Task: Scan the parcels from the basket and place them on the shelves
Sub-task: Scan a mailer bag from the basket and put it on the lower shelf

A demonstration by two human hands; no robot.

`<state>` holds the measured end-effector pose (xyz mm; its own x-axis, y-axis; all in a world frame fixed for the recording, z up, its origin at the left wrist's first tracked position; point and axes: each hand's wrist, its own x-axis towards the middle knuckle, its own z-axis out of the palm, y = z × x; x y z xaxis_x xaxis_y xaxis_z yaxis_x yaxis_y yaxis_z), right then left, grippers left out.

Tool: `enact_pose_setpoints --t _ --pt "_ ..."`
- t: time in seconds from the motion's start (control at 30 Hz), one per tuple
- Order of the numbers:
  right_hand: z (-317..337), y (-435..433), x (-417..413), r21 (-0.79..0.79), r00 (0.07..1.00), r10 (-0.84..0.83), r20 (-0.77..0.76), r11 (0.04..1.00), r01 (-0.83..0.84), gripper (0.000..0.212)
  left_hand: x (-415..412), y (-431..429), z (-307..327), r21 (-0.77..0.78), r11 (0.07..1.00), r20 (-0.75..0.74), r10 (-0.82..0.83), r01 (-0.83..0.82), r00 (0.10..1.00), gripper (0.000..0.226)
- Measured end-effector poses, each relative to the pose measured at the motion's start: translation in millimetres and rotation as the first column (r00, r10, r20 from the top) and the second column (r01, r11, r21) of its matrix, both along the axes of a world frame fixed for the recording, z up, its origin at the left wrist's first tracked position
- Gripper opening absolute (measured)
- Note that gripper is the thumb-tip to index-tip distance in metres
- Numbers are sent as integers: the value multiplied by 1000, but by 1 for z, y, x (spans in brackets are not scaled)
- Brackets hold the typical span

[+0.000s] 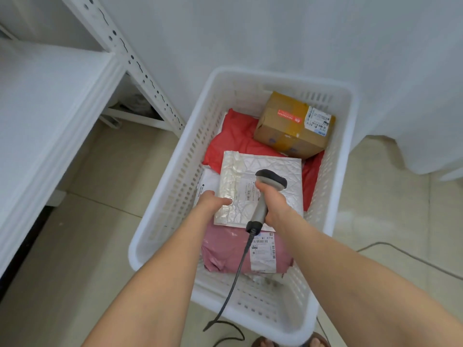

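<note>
A white slotted basket (175, 186) stands on the floor with several parcels in it. On top lies a silver bubble mailer (260, 166) with a label. My left hand (213, 200) grips its left edge, thumb on top. My right hand (271, 201) grips a grey handheld scanner (269, 182), whose head points down at the mailer's label. Beneath lie a red bag parcel (235, 139), a pink bag parcel (225, 251) with a label and a white parcel (209, 181). A brown cardboard box (288, 126) sits in the far right corner.
A white metal shelf (50, 101) stands to the left, its slotted upright (135, 66) near the basket's far left corner. A white wall is behind. The scanner's black cable (233, 284) runs down over the basket's near rim to the tiled floor.
</note>
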<state>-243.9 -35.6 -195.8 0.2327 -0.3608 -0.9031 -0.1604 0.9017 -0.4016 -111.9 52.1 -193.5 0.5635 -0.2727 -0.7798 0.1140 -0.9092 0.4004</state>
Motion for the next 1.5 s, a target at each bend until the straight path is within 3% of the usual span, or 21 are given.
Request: enact_pose_setpoints --t 0.1,0.27,0.47,0.6,0.77,0.93,1.33,1.5 --pt "-8 -4 -4 0 1000 -18 16 1000 18 33 -3 0 -11 82 997 11 -8 7 1000 91" --pt "-57 1 2 8 999 34 26 999 -34 58 -3 -5 -55 104 994 91 27 -37 995 97" --pt "-47 1 1 27 997 54 62 998 -56 37 -14 -18 -39 -141 990 100 42 -27 994 34" --pt "12 -6 -4 -18 999 18 38 1000 -18 45 -9 -23 28 -175 984 167 48 -18 985 29" --pt "111 -5 -8 -53 1000 6 30 999 -5 34 3 -14 138 -210 978 243 70 -18 967 29" --pt "220 3 -3 -55 996 51 71 997 -47 10 9 5 252 -258 958 188 173 -121 967 33" --pt "459 25 -2 -101 990 8 141 995 7 22 12 44 506 -464 826 84 400 -319 913 38" --pt "538 46 -5 -135 977 54 205 990 -27 23 -3 58 582 -531 767 40 448 -361 893 36"
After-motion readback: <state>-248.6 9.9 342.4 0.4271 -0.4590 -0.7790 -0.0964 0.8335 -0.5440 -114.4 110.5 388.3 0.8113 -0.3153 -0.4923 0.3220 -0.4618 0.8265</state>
